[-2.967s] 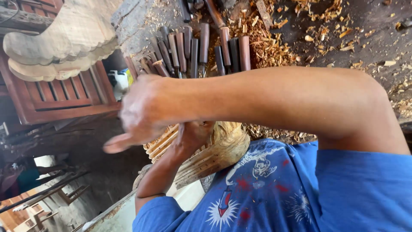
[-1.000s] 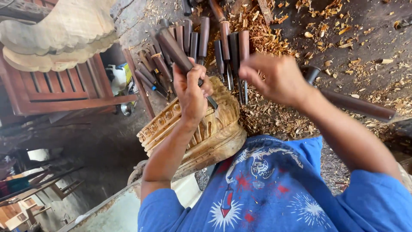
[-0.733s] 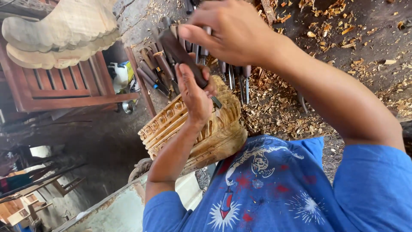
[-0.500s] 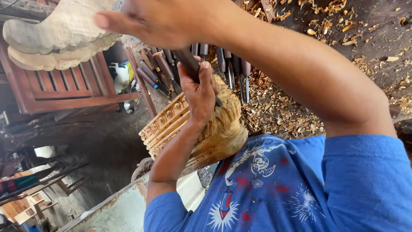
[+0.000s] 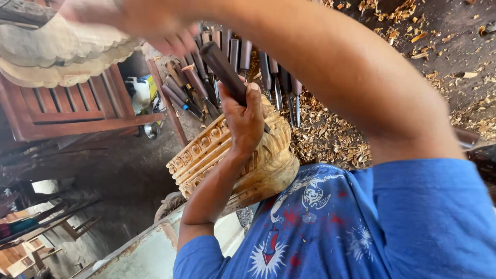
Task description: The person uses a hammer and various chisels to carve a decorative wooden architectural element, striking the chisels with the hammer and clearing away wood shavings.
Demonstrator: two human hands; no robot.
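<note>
My left hand (image 5: pixel 247 120) is closed around the dark wooden handle of a chisel (image 5: pixel 223 70). The chisel's blade is set against the top of a pale carved wooden block (image 5: pixel 268 160) with rows of ornament along its rim. The block rests against my blue shirt. My right hand (image 5: pixel 155 26) is raised and blurred at the top left, its forearm crossing the frame diagonally. Its fingers look curled, and whatever they may hold is hidden.
A row of dark-handled chisels (image 5: pixel 268 67) lies on the ground behind the block, among wood shavings (image 5: pixel 330 139). A red-brown slatted wooden frame (image 5: pixel 67 111) and a pale carved piece (image 5: pixel 57 57) stand at the left. A pale green metal edge (image 5: pixel 144 253) runs below.
My right arm has swung up from near the block to the top left of the frame. My left hand has kept the chisel on the carved block.
</note>
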